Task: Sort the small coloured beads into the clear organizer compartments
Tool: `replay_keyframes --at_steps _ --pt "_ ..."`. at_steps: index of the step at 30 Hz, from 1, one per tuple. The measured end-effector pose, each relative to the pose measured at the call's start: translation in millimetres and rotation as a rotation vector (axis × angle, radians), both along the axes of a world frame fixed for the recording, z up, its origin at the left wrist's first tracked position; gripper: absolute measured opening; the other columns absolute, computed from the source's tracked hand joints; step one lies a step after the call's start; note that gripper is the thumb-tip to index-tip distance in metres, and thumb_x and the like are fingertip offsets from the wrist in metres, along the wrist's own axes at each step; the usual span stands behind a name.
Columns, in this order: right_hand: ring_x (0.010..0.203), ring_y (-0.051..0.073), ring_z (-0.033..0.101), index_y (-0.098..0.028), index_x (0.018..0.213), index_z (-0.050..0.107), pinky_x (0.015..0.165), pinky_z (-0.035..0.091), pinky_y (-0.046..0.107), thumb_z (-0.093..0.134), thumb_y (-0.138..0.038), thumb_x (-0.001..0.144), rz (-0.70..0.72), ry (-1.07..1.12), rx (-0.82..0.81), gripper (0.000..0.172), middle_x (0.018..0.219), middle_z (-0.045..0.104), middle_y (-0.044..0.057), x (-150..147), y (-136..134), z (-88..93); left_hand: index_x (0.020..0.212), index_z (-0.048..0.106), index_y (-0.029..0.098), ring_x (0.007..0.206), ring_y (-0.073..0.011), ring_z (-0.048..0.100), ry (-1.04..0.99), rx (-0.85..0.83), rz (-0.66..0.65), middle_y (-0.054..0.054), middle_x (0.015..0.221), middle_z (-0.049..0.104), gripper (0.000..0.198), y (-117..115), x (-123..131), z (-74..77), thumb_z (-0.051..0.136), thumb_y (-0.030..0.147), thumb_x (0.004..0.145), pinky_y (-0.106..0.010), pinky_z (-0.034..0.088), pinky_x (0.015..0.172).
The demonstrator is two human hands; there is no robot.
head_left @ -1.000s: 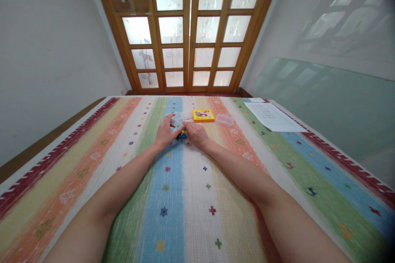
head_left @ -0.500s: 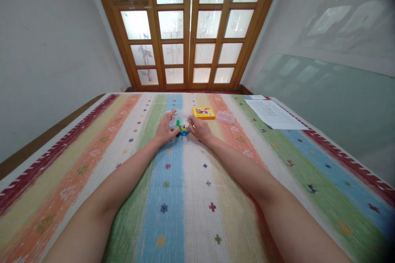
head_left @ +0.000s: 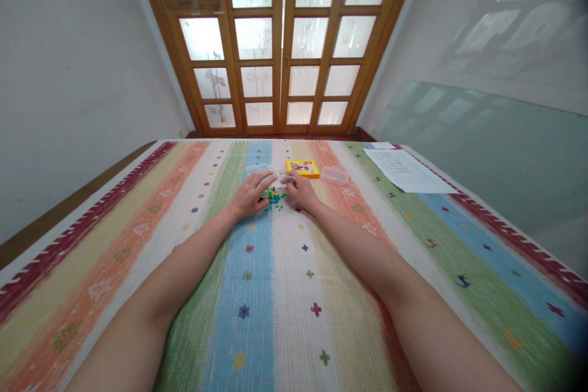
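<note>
A small heap of tiny coloured pieces (head_left: 274,197), mostly green and blue with some yellow and red, lies on the striped tablecloth between my hands. My left hand (head_left: 249,195) is at the heap's left side, its fingers apart and holding nothing I can see. In my right hand (head_left: 301,192), just right of the heap, the fingers are closed on a crumpled clear plastic bag (head_left: 287,179). Partly behind my left hand sits a clear plastic box (head_left: 258,168). The kind of the pieces is too small to make out.
A yellow box (head_left: 303,169) with a printed picture lies beyond my right hand. Beside it on the right is a clear plastic tray or lid (head_left: 335,176). Printed white sheets (head_left: 407,170) lie near the table's right edge, next to a glass panel (head_left: 487,159).
The pieces, earlier in and under the bag held by both hands, now lie heaped on the cloth. My left hand has let go of the bag, which has moved right with my right hand.
</note>
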State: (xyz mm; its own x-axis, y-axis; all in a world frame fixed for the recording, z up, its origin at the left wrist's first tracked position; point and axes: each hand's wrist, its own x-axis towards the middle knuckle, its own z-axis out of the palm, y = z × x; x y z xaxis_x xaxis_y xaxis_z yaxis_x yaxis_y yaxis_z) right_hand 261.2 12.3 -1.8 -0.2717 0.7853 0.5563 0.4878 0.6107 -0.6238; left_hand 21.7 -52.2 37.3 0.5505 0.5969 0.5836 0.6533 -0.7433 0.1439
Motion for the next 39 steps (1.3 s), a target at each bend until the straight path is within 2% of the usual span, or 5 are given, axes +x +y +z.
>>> replay_keyframes --at_steps 14,19,23,31,39 --pt "0.085 0.023 0.071 -0.021 0.122 0.065 0.081 0.057 0.034 0.047 -0.021 0.095 -0.006 -0.034 0.118 0.032 0.102 0.076 0.007 -7.2 -7.9 3.4 0.154 0.049 0.027 0.141 -0.0339 0.051 -0.088 0.071 0.062 -0.015 0.154 0.052 0.063 3.3 -6.9 -2.4 0.063 0.032 0.093 -0.056 0.044 0.119" --pt "0.121 0.027 0.067 -0.023 0.140 0.059 0.104 0.055 0.044 0.046 -0.026 0.103 0.089 -0.098 0.298 0.040 0.133 0.070 0.013 -9.0 -21.2 15.6 0.157 0.044 0.026 0.131 -0.0333 0.055 -0.221 0.080 0.176 -0.016 0.140 0.054 0.075 3.2 -7.5 -3.6 0.073 0.045 0.091 -0.051 0.050 0.112" --pt "0.139 0.029 0.056 -0.028 0.155 0.048 0.113 0.051 0.050 0.058 -0.032 0.102 0.206 -0.231 0.402 0.054 0.151 0.058 0.014 -15.2 -30.2 20.5 0.142 0.056 0.027 0.118 -0.0285 0.059 -0.367 0.091 0.248 -0.012 0.128 0.053 0.060 3.1 -4.3 -4.9 0.074 0.050 0.090 -0.045 0.054 0.104" --pt "0.136 0.029 0.059 -0.024 0.152 0.052 0.112 0.053 0.048 0.054 -0.026 0.105 0.204 -0.358 0.484 0.047 0.147 0.061 0.015 -17.7 -30.4 24.8 0.121 0.059 0.024 0.090 -0.0202 0.061 -0.406 -0.084 0.213 -0.005 0.111 0.059 0.037 3.7 5.1 -9.1 0.067 0.048 0.093 -0.037 0.056 0.085" --pt "0.140 0.027 0.056 -0.027 0.149 0.055 0.115 0.050 0.049 0.056 -0.022 0.103 0.199 -0.366 0.471 0.046 0.150 0.059 0.013 -15.3 -28.4 24.7 0.121 0.058 0.025 0.088 -0.0206 0.063 -0.396 -0.106 0.245 -0.005 0.112 0.062 0.041 7.0 4.4 -10.0 0.070 0.050 0.091 -0.040 0.056 0.084"
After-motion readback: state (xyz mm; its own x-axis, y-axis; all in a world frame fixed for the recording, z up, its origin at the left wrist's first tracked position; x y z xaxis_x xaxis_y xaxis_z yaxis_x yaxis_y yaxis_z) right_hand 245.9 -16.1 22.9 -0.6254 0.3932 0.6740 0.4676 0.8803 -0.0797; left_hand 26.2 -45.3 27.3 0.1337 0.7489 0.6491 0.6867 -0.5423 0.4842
